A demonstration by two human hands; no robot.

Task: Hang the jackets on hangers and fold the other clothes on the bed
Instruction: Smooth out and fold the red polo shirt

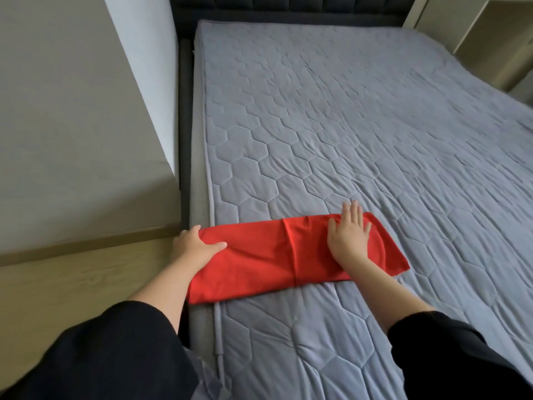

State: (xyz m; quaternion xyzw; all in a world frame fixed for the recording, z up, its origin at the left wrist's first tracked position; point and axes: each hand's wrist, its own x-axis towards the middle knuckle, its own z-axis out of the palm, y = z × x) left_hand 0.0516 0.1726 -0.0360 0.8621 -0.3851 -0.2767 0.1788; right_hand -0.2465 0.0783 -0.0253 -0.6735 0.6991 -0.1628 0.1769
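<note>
Huge bed with a grey hexagon-quilted cover [346, 125] filling most of the view, dark padded headboard [288, 4] at the far end. Pale wood surface [72, 284] off to the left. By the bed's left edge: long red fabric garment [259, 255], folded into a flat strip, lying crosswise, left end poking just past the mattress edge. Left hand [193, 243] gripping that end, thumb on top, fingers tucked under. Right hand [347, 235] flat, fingers spread, pressing on the garment's right part, holding nothing.
</note>
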